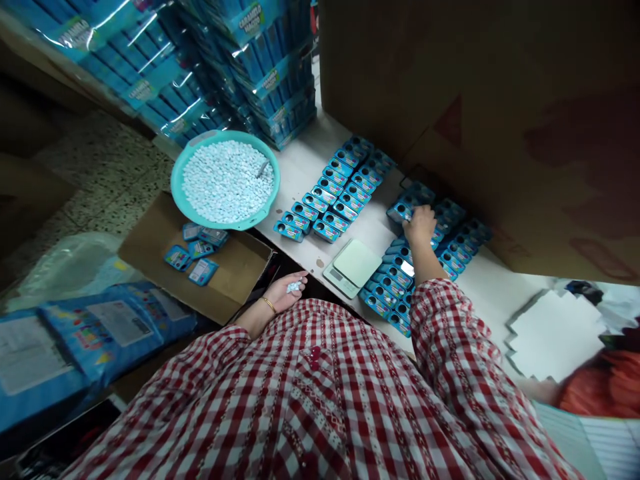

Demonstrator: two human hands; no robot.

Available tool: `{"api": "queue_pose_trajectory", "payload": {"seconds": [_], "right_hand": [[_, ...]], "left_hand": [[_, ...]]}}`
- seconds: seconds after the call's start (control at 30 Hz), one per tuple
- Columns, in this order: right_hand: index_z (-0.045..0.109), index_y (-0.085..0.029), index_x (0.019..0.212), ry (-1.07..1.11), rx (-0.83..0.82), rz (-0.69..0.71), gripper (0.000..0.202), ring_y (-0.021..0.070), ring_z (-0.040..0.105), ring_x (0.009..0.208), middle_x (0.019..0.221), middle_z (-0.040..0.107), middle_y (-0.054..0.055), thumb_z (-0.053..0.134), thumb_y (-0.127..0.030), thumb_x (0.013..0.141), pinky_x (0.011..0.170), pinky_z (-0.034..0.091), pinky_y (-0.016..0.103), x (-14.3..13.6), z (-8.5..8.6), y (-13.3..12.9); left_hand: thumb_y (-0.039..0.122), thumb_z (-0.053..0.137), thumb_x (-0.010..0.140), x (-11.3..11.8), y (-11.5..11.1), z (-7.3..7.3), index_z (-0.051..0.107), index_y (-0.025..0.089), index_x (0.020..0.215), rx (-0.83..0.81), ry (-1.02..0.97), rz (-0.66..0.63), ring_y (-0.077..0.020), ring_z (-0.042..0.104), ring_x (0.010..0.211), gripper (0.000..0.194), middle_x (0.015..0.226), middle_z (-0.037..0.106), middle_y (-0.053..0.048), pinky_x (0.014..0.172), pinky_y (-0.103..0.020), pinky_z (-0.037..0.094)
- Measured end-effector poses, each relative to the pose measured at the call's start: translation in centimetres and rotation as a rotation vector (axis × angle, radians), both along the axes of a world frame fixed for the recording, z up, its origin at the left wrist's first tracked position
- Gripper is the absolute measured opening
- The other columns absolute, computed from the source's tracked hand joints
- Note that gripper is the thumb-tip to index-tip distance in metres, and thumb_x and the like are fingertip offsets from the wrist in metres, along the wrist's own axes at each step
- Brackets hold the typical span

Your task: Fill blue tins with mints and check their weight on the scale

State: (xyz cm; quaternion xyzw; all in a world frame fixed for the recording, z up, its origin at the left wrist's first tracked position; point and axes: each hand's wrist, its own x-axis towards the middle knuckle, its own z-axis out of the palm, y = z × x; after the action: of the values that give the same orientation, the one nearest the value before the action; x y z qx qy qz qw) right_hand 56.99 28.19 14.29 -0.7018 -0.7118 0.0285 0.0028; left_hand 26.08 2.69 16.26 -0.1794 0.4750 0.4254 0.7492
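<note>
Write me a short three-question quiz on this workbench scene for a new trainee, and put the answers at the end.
1. What lies in the left hand?
A) a pen
B) small white pieces
C) a folded cloth

2. True or false: the scale stands on the table, apart from both hands.

3. Where is the right hand?

Key:
1. B
2. True
3. At the blue packs on the table; whether it grips one is hard to tell.
</note>
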Motion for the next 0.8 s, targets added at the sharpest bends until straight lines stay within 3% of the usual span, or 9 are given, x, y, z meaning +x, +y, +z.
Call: {"api": "queue_pose_trajectory", "payload": {"seconds": [0.23, 0.4, 0.57, 0.67, 0.8], "right_hand": [[0.054, -0.012, 0.104, 0.112, 0.011, 0.150, 0.032, 0.0278, 0.045, 0.101, 0.110, 0.053, 0.017, 0.053, -0.019, 0.073, 0.086, 0.040, 0.041, 0.5, 1.9, -3.0], [0.056, -0.016, 0.102, 0.252, 0.024, 0.278, 0.031, 0.0261, 0.047, 0.095, 0.100, 0.055, 0.012, 0.057, -0.025, 0.072, 0.085, 0.042, 0.040, 0.5, 3.6, -7.2], [0.058, -0.016, 0.099, 0.379, -0.096, 0.455, 0.027, 0.0255, 0.050, 0.091, 0.094, 0.056, 0.011, 0.057, -0.025, 0.074, 0.084, 0.044, 0.039, -2.4, 2.7, -13.3], [0.058, -0.017, 0.103, 0.419, -0.100, 0.464, 0.027, 0.0262, 0.050, 0.094, 0.097, 0.057, 0.011, 0.055, -0.024, 0.077, 0.086, 0.044, 0.040, -3.7, 1.8, -15.7], [0.056, -0.017, 0.114, 0.466, -0.009, 0.421, 0.034, 0.0269, 0.050, 0.101, 0.110, 0.056, 0.013, 0.053, -0.028, 0.082, 0.089, 0.043, 0.042, -3.3, 2.0, -17.1]], "left_hand": [[-0.001, 0.047, 0.078, 0.5, 0.3, -0.4, 0.062, 0.008, 0.091, 0.029, -0.010, -0.047, -0.0063, 0.053, 0.050, 0.022, 0.069, 0.059, -0.006, 0.035, -0.011, 0.033], [-0.001, 0.048, 0.077, 0.8, 0.1, -0.7, 0.062, 0.009, 0.092, 0.024, -0.015, -0.069, -0.0060, 0.052, 0.050, 0.023, 0.068, 0.059, -0.006, 0.036, -0.011, 0.032], [-0.001, 0.047, 0.078, 1.4, 0.3, -0.5, 0.062, 0.007, 0.088, 0.049, -0.030, -0.109, -0.0057, 0.051, 0.050, 0.020, 0.067, 0.058, -0.006, 0.036, -0.011, 0.031], [-0.002, 0.048, 0.077, 1.6, 0.3, -0.3, 0.062, 0.006, 0.088, 0.055, -0.029, -0.119, -0.0058, 0.051, 0.050, 0.019, 0.067, 0.058, -0.006, 0.036, -0.010, 0.031], [-0.001, 0.048, 0.077, 1.6, 0.1, -0.3, 0.063, 0.007, 0.088, 0.043, -0.033, -0.116, -0.0057, 0.051, 0.050, 0.020, 0.067, 0.058, -0.005, 0.036, -0.010, 0.031]]}}
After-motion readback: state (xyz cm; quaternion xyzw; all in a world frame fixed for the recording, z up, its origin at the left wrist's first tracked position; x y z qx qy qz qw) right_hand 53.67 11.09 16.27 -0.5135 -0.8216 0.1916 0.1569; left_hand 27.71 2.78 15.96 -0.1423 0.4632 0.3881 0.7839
